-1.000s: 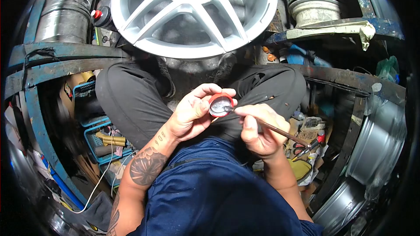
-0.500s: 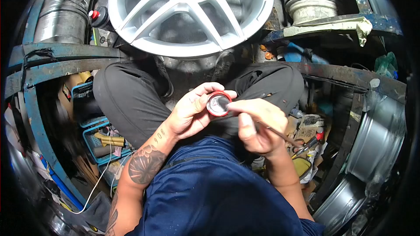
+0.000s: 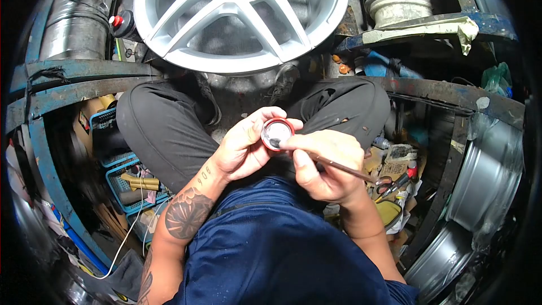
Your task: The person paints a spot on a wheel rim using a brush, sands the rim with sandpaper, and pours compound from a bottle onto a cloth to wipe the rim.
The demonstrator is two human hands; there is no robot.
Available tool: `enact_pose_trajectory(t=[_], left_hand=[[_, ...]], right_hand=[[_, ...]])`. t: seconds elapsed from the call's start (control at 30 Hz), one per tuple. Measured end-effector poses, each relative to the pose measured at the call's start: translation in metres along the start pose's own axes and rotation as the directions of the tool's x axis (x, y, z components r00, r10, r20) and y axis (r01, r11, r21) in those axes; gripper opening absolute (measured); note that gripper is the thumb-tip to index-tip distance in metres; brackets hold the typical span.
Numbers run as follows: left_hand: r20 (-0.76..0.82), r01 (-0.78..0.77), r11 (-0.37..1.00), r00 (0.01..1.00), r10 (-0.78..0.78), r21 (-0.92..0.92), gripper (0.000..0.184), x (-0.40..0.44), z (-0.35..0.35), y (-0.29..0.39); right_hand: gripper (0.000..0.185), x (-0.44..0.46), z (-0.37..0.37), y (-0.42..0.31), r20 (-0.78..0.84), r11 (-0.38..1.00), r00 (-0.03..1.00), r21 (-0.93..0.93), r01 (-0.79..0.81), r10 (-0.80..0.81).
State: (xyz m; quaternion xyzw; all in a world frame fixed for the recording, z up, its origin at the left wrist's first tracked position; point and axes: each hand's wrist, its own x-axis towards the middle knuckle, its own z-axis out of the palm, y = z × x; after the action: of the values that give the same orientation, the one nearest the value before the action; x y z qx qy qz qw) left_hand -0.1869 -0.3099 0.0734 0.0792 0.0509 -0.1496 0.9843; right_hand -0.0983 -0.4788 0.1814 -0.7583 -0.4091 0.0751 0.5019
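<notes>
The small red-rimmed cap (image 3: 276, 130) sits over my lap, pinched in my left fingers (image 3: 263, 115) with its open side turned up. It holds something pale grey, with a darker patch near the edge closest to my other hand. My right fingers (image 3: 319, 143) grasp a thin brown handle (image 3: 361, 176) and bring its working end to the cap; that end is mostly covered, but it looks like a brush dipping or stirring. In so shallow a cup, I judge this calls for a steady cap and a light touch.

Beyond the cap, a silver wheel (image 3: 243, 66) lies past my knees, and a dark bottle (image 3: 126, 26) with a red top stands just beside its left edge. Down to my left, a blue basket (image 3: 117, 184) holds tan rolls (image 3: 144, 183) and mixed bits.
</notes>
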Motion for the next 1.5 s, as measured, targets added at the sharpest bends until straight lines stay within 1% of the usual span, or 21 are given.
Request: enact_pose_trajectory(t=[0.13,0.17,0.2,0.27,0.33,0.37,0.4,0.47,0.57,0.67,0.7,0.83,0.93,1.03,1.1,1.13,1.2,1.3,1.4,1.43,1.5], left_hand=[[0.003,-0.026,0.998,1.0,0.026,0.049,0.054,0.0,0.0,-0.002],[0.011,-0.017,1.0,1.0,0.017,0.009,0.053,0.001,0.002,-0.001],[-0.001,-0.011,1.0,1.0,0.011,0.021,0.053,0.001,0.001,-0.001],[-0.028,0.003,0.999,1.0,-0.002,0.043,0.053,-0.001,-0.003,-0.002],[-0.008,0.002,1.0,1.0,-0.002,0.011,0.053,0.0,-0.003,-0.003],[-0.008,-0.003,1.0,1.0,0.003,0.014,0.053,0.001,-0.002,-0.004],[-0.005,-0.008,1.0,1.0,0.008,0.02,0.052,0.002,-0.002,-0.004],[-0.016,0.016,1.0,1.0,-0.016,0.013,0.051,0.001,-0.002,-0.001],[-0.032,0.025,1.0,0.999,-0.024,0.007,0.05,-0.001,-0.001,-0.001],[-0.007,0.024,1.0,1.0,-0.024,-0.018,0.049,0.001,0.0,-0.001],[-0.005,0.033,0.999,0.999,-0.033,-0.033,0.05,0.001,-0.002,-0.001],[-0.015,-0.016,0.999,1.0,0.016,-0.035,0.053,0.0,-0.006,-0.002],[0.026,-0.011,0.998,1.0,0.013,-0.058,0.053,-0.001,-0.007,-0.001],[0.044,-0.006,0.998,0.999,0.008,-0.066,0.052,-0.001,-0.007,-0.002],[0.015,0.0,1.0,1.0,0.0,-0.03,0.052,-0.002,-0.007,-0.002],[0.0,0.004,1.0,1.0,-0.004,-0.012,0.051,-0.002,-0.007,-0.002],[-0.018,0.003,1.0,1.0,-0.003,0.01,0.05,-0.002,-0.002,-0.001],[-0.031,-0.001,0.999,1.0,0.003,0.054,0.051,0.0,0.0,-0.001],[-0.033,0.008,0.998,0.999,-0.006,0.067,0.051,-0.001,0.001,0.0],[-0.032,0.011,0.998,0.999,-0.009,0.062,0.05,-0.001,0.001,0.0],[-0.036,0.014,0.997,0.999,-0.012,0.075,0.049,-0.001,0.0,0.0]], right_hand=[[0.02,0.002,0.004,0.007,-0.126,1.0,0.992,-0.02,0.018,-0.021],[0.02,0.002,0.0,0.004,-0.046,0.999,0.999,-0.038,0.017,-0.019],[0.02,0.002,-0.005,-0.004,0.045,1.0,0.999,-0.006,-0.029,0.03],[0.021,-0.003,-0.002,0.002,-0.014,1.0,1.0,-0.006,-0.001,0.0],[0.021,0.002,0.0,0.007,-0.085,1.0,0.996,-0.03,0.01,-0.012],[0.02,0.003,0.0,0.005,-0.041,1.0,0.999,-0.022,0.007,-0.008],[0.018,0.004,-0.003,0.001,0.034,1.0,0.999,0.022,-0.014,0.013],[0.019,-0.002,-0.01,0.0,0.097,0.998,0.993,0.012,-0.061,0.06],[0.02,0.0,-0.012,0.004,-0.024,1.0,0.999,0.014,-0.024,0.025],[0.019,-0.004,-0.006,-0.005,0.087,0.998,0.994,-0.034,-0.057,0.06],[0.022,-0.004,-0.003,-0.006,0.091,0.998,0.995,-0.049,-0.046,0.05],[0.024,0.001,0.006,0.0,-0.025,1.0,1.0,-0.004,0.001,-0.001],[0.024,-0.004,0.012,0.003,-0.122,1.0,0.992,0.007,-0.017,0.017],[0.022,-0.007,0.004,-0.002,-0.023,0.993,0.995,0.071,-0.094,0.096],[0.02,-0.008,-0.005,-0.004,0.03,0.984,0.988,0.096,-0.152,0.149],[0.02,-0.006,-0.005,-0.003,-0.011,0.983,0.989,0.114,-0.147,0.15],[0.02,-0.006,-0.007,-0.006,-0.027,0.982,0.983,0.056,-0.18,0.182],[0.019,-0.003,-0.015,-0.009,0.058,0.989,0.988,0.029,-0.147,0.145],[0.019,-0.009,-0.015,-0.01,-0.009,0.957,0.959,0.066,-0.282,0.283],[0.015,-0.008,-0.016,-0.012,0.019,0.954,0.956,0.056,-0.295,0.294],[0.012,-0.006,-0.015,-0.011,0.021,0.969,0.969,0.038,-0.245,0.244]])
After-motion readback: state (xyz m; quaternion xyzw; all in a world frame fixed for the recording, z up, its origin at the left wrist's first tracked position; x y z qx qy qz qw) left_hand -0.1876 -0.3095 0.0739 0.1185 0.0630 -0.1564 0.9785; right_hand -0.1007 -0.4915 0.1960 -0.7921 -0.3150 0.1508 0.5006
